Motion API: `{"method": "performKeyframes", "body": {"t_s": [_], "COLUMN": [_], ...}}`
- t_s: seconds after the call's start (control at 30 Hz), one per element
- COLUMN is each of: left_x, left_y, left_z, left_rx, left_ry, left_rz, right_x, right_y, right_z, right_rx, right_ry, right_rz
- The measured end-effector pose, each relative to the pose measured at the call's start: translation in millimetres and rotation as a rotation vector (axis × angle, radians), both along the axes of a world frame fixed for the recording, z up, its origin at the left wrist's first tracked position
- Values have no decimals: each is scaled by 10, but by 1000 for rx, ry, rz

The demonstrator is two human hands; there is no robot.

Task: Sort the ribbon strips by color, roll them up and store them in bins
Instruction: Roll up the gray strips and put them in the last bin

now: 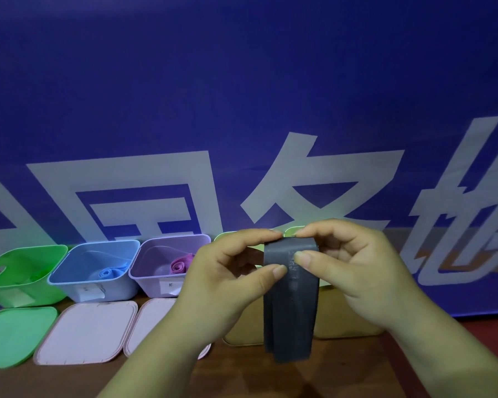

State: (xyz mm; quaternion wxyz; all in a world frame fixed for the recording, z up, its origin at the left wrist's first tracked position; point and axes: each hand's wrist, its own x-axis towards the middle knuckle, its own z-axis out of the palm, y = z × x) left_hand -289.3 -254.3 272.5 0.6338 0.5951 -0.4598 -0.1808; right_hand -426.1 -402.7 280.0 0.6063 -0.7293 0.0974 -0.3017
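Grey and matte, the ribbon strip (291, 297) hangs up off the table, to the right of the purple bin (179, 238) and a little nearer to us. It is folded over at the top, and its flat layers drop straight down to ragged ends above the wooden table (242, 377).

We see both hands raised with the wrists angled in from below. The left hand (227, 271) pinches the fold's left edge between thumb and forefinger, its other fingers curled behind. The right hand (354, 262) pinches the right side the same way, thumb pressed flat on the front face and forefinger hooked over the top. The fingertips of the two hands nearly meet above the fold.

The purple bin is smooth translucent plastic with rounded corners and a small paper label on its front wall. Inside lies a pink roll (180, 265), coiled in a loose spiral. Just left of it stands a blue bin (104, 242) of the same shape, holding a light blue roll (110, 272) with a loose tail. Further left is a green bin (20, 294) with a slot handle cut in its wall.

In front of the purple bin lie flat lids with rounded corners – a pale pink lid (156, 323) directly before it, a second pink lid (87, 331) to the left, then a green lid (12, 334). To its right a tan lid (245, 331) shows partly behind the ribbon. Behind the row hangs a blue banner (242, 81) with large white characters.
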Motion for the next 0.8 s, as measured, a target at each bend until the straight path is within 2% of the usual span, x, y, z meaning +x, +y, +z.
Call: {"method": "performKeyframes", "body": {"t_s": [0.37, 0.53, 0.8], "left_x": [10, -33, -74], "left_y": [18, 32, 22], "left_z": [-9, 33, 80], "left_rx": [13, 26, 26], "left_ry": [-32, 4, 174], "left_rz": [23, 47, 25], "right_x": [-19, -38, -105], "right_y": [42, 69, 63], "right_z": [49, 54, 63], "right_rx": [146, 85, -153], "right_ry": [59, 86, 81], "right_rz": [36, 19, 25]}}
